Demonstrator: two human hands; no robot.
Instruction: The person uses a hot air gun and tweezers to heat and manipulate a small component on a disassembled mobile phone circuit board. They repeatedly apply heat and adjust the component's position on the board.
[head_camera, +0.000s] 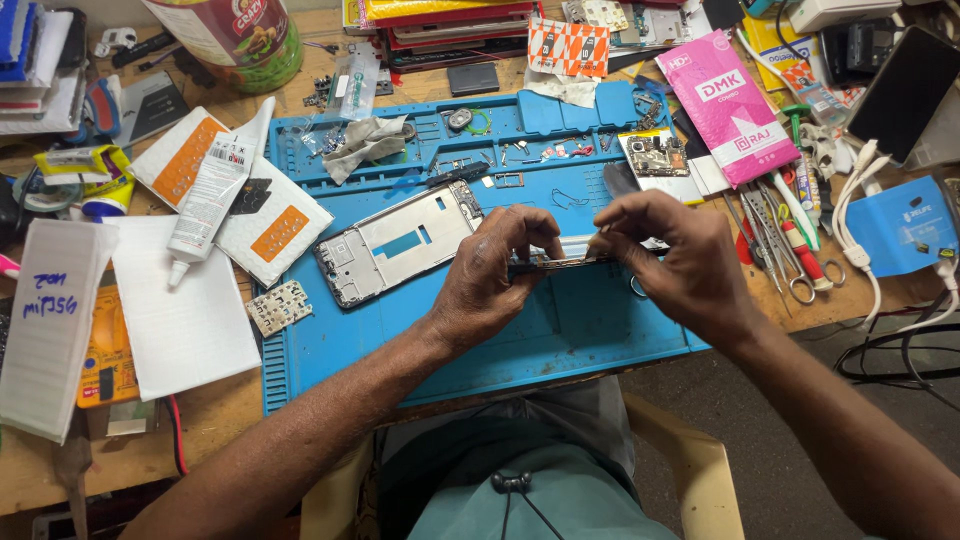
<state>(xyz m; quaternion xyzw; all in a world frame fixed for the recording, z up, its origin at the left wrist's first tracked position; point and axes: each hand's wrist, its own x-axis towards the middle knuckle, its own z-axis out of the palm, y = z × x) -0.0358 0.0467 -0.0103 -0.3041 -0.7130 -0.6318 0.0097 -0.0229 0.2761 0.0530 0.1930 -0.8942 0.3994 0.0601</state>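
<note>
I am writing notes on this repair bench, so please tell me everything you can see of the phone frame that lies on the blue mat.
The phone frame is a flat, grey, metal-looking rectangle with a pale inner plate, a small blue patch near its middle and cut-outs toward its ends. It holds no screen or board. It lies flat and slanted on the blue mat, its far end toward the mat's tray section. It lies just beside the left hand; contact cannot be told. Both hands grip another thin part.

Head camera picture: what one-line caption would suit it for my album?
Two hands, left and right, hold a thin phone part edge-on above a blue work mat, beside a phone frame.
</note>
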